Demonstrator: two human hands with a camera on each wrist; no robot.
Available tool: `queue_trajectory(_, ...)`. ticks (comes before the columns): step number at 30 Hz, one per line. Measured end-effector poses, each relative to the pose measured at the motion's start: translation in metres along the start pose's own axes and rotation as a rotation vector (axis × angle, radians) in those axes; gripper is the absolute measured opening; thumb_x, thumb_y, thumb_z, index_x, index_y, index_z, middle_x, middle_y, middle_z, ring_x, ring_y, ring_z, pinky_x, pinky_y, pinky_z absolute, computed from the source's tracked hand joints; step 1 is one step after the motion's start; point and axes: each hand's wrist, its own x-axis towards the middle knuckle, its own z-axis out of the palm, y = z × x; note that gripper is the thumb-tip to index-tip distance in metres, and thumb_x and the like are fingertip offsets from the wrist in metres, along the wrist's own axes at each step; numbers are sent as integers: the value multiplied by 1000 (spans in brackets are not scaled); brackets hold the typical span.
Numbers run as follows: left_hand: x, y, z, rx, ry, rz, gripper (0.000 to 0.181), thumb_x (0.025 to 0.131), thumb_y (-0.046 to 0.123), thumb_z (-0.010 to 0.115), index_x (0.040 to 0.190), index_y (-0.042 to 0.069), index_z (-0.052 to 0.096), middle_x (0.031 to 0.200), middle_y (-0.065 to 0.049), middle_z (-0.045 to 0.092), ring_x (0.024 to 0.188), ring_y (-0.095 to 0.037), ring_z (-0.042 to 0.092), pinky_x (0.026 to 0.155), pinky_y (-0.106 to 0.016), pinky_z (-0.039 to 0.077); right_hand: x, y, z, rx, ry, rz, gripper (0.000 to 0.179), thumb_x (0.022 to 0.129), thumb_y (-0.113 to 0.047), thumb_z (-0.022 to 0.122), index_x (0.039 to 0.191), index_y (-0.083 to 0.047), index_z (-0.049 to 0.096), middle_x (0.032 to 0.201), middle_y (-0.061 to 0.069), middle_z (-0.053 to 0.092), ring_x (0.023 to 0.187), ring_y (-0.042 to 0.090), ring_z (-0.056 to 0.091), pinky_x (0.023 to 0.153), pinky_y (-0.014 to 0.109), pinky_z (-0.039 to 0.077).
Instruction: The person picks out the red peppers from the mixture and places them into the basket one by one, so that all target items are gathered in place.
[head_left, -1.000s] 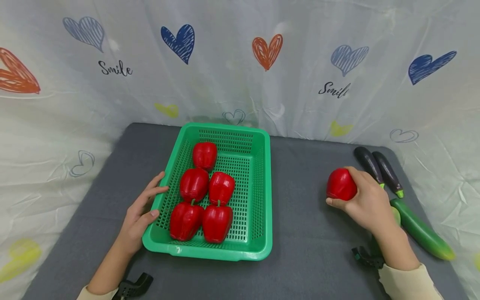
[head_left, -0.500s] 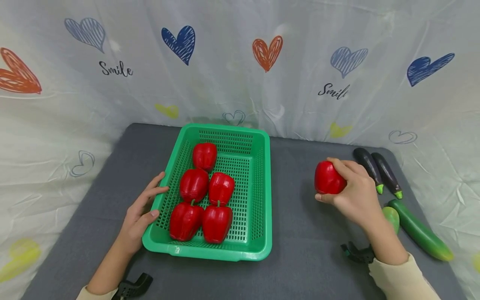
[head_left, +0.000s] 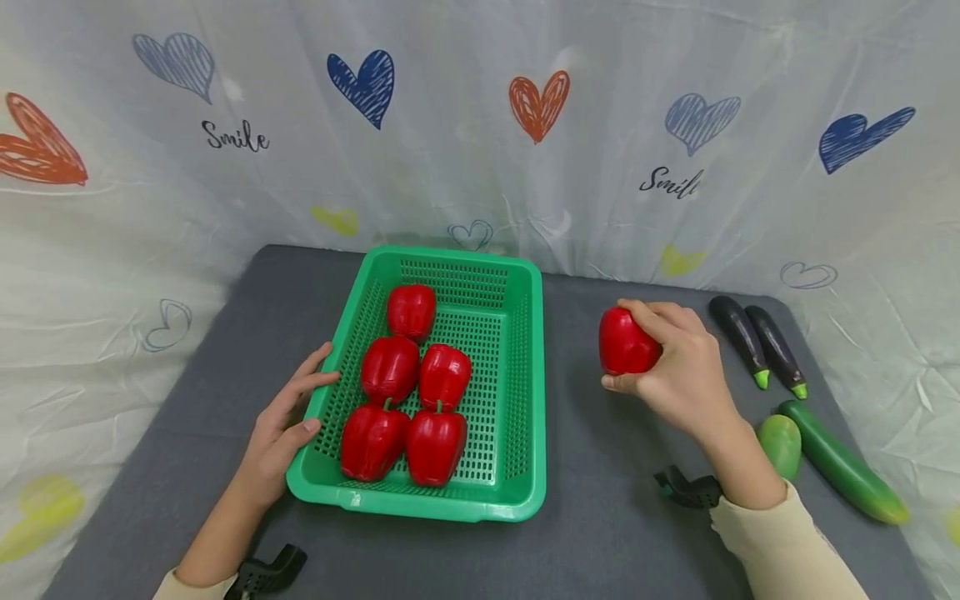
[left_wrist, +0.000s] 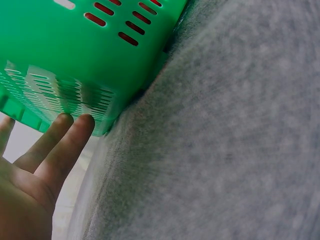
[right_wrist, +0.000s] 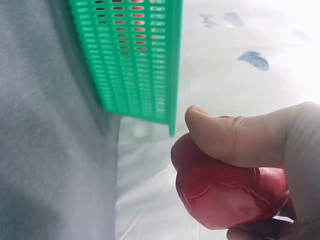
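Observation:
My right hand (head_left: 678, 371) grips a red bell pepper (head_left: 627, 342) between thumb and fingers, held to the right of a green basket (head_left: 529, 392). In the right wrist view the thumb lies across the pepper (right_wrist: 225, 195), and the basket's slotted side (right_wrist: 130, 65) appears beyond it. Several more red bell peppers (head_left: 390, 369) lie inside the basket, toward its left side. My left hand (head_left: 273, 437) rests at the basket's left rim with fingers spread. From the left wrist, its fingertips (left_wrist: 82, 122) meet the slotted outer wall (left_wrist: 95, 65).
On the right side of the grey-covered table (head_left: 592, 533) lie two eggplants (head_left: 757, 342), a long green cucumber-like vegetable (head_left: 843, 462) and a rounder light green one (head_left: 781, 444), partly behind the right forearm. A white curtain (head_left: 457, 150) printed with hearts hangs behind the table.
My right hand has carried the red bell pepper leftward and slightly away from me, nearer the basket, uncovering the light green vegetable. My left hand and the basket have stayed in place.

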Motion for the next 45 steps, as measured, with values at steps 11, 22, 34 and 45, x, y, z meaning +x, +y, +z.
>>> queue_trajectory(11,0,1,0,-3,3,-6,52,97,-12,45,148,-14,53,174,-28,29,163,-31,28,125,-30,27,25,-27,10,33,-24,-83,92,69,-20,102,152,-16,65,139,11,66,128,36,56,83,65,62)
queue_trajectory(22,0,-1,1,4,-1,-6,53,96,-13,44,148,-14,53,174,-29,29,164,-32,28,126,-30,26,46,-50,21,80,-70,-89,96,67,-27,103,154,-17,63,141,8,64,130,31,55,86,60,63)
queue_trajectory(34,-1,0,0,-10,-1,3,52,96,-13,44,148,-15,53,174,-30,29,163,-33,29,126,-30,27,67,-71,40,137,-184,-109,101,70,-38,102,158,-17,57,141,7,62,126,28,57,85,53,64)
queue_trajectory(45,1,0,1,-15,-7,3,53,96,-13,44,148,-15,52,174,-30,29,163,-33,28,126,-29,27,86,-80,53,161,-218,-129,99,70,-41,101,156,-18,56,131,1,62,114,22,60,80,47,64)
